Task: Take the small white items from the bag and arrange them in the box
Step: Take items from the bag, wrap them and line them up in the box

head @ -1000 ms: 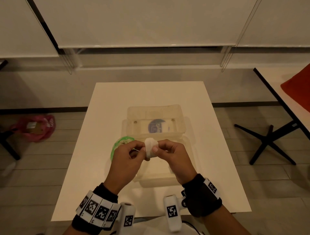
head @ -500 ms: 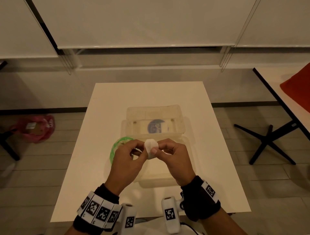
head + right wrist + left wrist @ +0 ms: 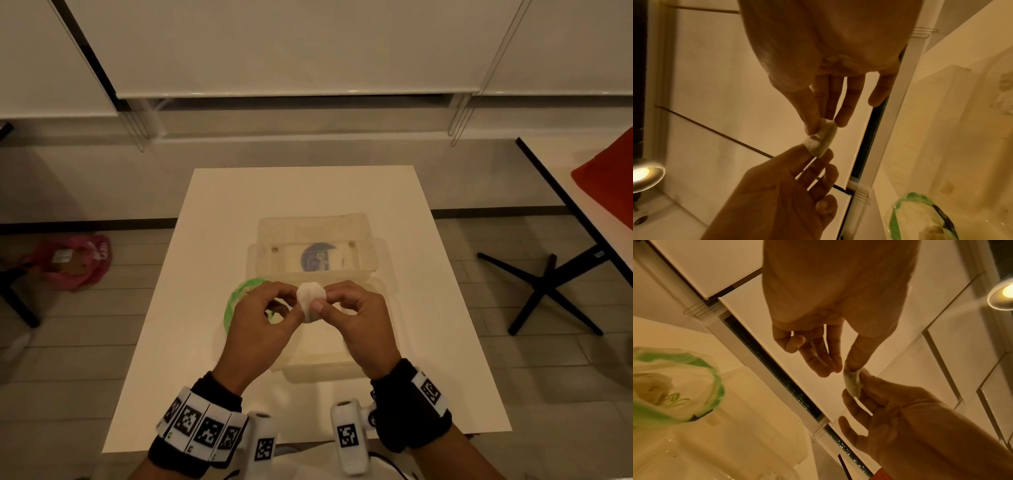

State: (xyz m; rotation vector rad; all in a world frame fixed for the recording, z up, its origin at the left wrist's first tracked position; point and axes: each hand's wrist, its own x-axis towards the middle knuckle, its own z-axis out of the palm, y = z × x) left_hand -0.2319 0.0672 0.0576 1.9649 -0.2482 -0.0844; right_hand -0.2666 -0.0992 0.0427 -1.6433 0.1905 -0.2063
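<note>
A small white pad [image 3: 310,301] is held up between both hands over the near half of a clear plastic box [image 3: 308,373]. My left hand [image 3: 293,305] pinches the pad's left edge and my right hand [image 3: 323,301] pinches its right edge. The left wrist view shows the pad [image 3: 853,384] edge-on between my left thumb and the right hand's fingers [image 3: 865,379]. In the right wrist view the pad [image 3: 821,139] looks like two layers, slightly parted. A clear bag with a green rim [image 3: 239,294] lies left of the box, with white items inside [image 3: 651,386].
The box's lid [image 3: 315,240] stands open on the far side, with a round blue label [image 3: 320,262] behind it. Box and bag sit on a white table [image 3: 191,342]. A pink bag [image 3: 75,260] lies on the floor at left. At right is a second table holding a red item [image 3: 609,185].
Both hands stay in place over the box with the pad between them. Only the fingertips have shifted slightly on the pad.
</note>
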